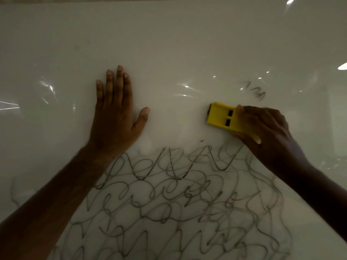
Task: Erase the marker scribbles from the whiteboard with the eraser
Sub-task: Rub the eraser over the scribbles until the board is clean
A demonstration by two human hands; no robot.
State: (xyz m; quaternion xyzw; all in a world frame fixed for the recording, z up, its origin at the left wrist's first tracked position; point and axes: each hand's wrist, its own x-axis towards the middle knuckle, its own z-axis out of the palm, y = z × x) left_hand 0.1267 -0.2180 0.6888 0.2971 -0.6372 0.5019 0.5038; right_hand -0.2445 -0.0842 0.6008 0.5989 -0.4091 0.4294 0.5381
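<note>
The right hand (270, 132) fingers (239, 109) clamp the light, rigid yellow eraser (223, 118) by its long edges above the scribbles (169, 199); the left hand (116, 113) lies flat, empty.

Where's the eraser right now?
In the head view the yellow eraser sits right of centre on the whiteboard, gripped by the right hand, just above the big scribble mass and below a small leftover squiggle.

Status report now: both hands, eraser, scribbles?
Left hand flat on whiteboard, open. Right hand grips eraser. Most scribbles remain below; small patch above. Nothing in the way.
</note>
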